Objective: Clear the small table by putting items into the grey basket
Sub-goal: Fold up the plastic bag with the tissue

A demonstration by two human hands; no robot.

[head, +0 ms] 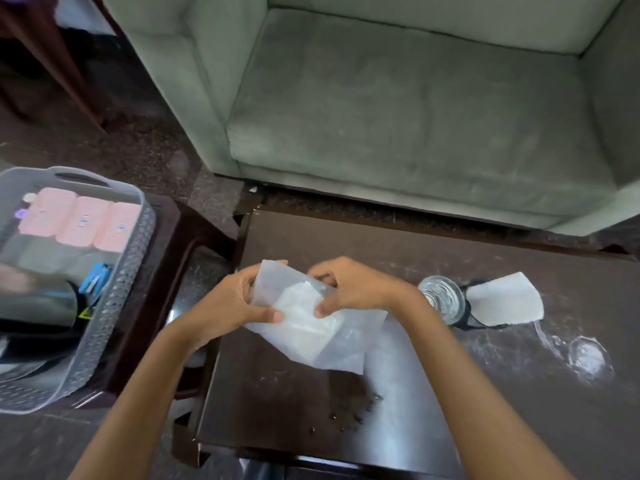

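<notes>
Fingers (273, 315) pinch a translucent, crumpled plastic bag (322, 332).

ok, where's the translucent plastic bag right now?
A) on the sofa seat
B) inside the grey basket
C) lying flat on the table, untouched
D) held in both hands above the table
D: the translucent plastic bag is pinched between the left hand and right hand over the dark small table, not yet in the grey perforated plastic basket.
</notes>
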